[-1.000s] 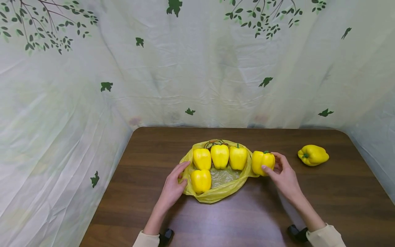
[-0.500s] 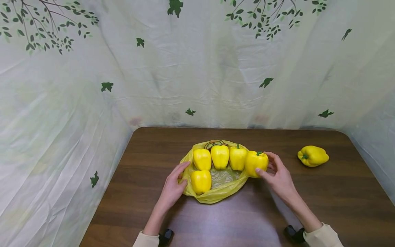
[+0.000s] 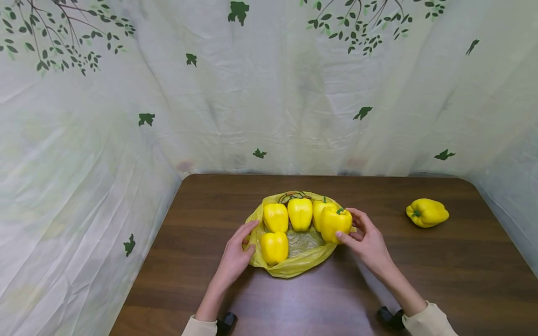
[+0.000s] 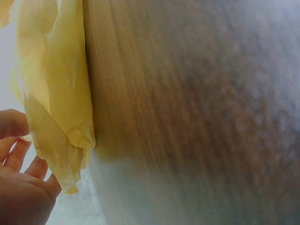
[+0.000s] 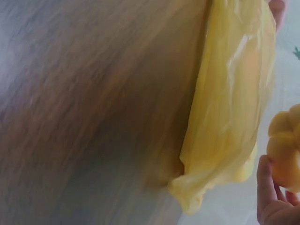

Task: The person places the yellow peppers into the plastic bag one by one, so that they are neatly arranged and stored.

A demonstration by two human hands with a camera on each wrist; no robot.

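Observation:
A yellow plastic bag point(image 3: 290, 270) lies spread wide on the table with its mouth upward. Several yellow bell peppers stand in it, among them a front one point(image 3: 274, 248) and a back middle one point(image 3: 300, 214). At the bag's left rim my left hand point(image 3: 236, 252) grips the plastic; in the left wrist view its thumb and fingers are around the bag's edge point(image 4: 56, 93). My right hand point(image 3: 369, 240) holds another yellow bell pepper point(image 3: 335, 225) over the bag's right side, partly covering the pepper behind. The right wrist view shows that held pepper point(image 5: 286, 150) above the rim.
One more yellow bell pepper point(image 3: 427, 213) lies on its side at the right of the brown wooden table point(image 3: 462, 261). Behind the table's far edge hangs a pale curtain point(image 3: 286, 93) printed with leaves.
My right hand has carried its bell pepper leftward, from beside the bag's right rim to over the bag's right part. The left hand and the bag have stayed in place.

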